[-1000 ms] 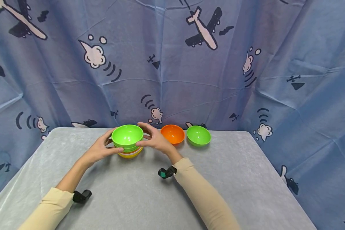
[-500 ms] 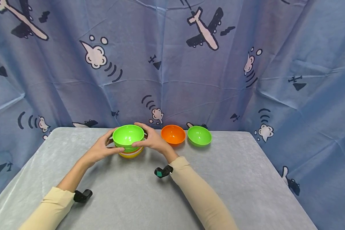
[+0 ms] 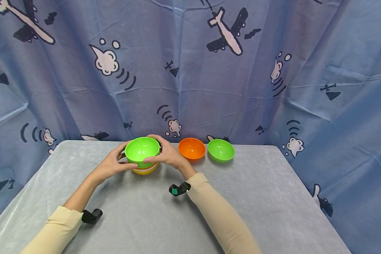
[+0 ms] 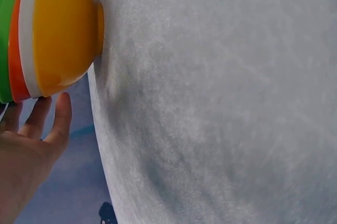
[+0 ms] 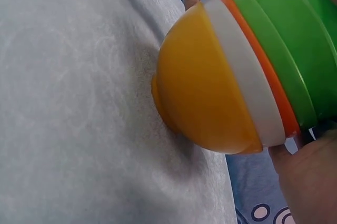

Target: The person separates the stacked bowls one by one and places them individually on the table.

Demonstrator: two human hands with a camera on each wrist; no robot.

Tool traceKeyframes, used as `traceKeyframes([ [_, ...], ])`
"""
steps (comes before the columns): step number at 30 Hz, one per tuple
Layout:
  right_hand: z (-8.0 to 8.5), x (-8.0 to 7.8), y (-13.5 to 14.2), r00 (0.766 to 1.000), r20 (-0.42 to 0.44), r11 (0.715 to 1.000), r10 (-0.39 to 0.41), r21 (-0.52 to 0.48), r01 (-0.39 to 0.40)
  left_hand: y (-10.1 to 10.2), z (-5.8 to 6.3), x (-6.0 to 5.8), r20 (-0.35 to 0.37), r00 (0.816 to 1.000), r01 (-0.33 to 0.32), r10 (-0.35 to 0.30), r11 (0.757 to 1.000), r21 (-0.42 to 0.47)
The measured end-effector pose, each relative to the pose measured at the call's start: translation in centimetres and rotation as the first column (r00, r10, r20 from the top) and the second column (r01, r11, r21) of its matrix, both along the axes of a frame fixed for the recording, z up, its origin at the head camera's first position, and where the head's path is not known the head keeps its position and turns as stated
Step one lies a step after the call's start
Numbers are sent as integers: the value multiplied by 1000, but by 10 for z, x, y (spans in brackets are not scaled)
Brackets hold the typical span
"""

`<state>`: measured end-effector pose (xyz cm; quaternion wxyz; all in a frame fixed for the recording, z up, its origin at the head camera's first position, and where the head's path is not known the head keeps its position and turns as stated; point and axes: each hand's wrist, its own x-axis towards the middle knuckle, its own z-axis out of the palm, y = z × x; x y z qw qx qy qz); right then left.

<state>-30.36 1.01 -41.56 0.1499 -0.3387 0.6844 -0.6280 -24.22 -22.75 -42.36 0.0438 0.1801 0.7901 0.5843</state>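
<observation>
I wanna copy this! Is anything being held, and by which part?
The topmost shiny round green bowl, by its outer sides, between the left grip and right grip.

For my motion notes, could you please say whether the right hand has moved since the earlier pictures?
Yes: the right hand has moved slightly left, away from the orange bowl, in the head view.

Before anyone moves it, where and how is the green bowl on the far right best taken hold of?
Probably by the right-hand rim of that green bowl, pinched from above and the right: it stands upright, mouth open, so the rim is exposed there, while the loose orange bowl sits close on its left.
</observation>
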Motion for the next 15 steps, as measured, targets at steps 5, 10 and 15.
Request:
traceKeyframes([
  [5, -2, 0, 0, 1000, -19, 1000, -21, -2, 21, -1, 0, 0, -10, 1000, -1, 1, 1000, 1],
  [10, -4, -1, 0, 998, -52, 999, -41, 1, 41, -2, -2, -1, -25, 1000, 9, -9, 1000, 10],
  [15, 6, 4, 1, 998, -57, 999, -32, -17, 31, -2, -2, -2, -14, 1000, 5, -5, 1000, 9],
])
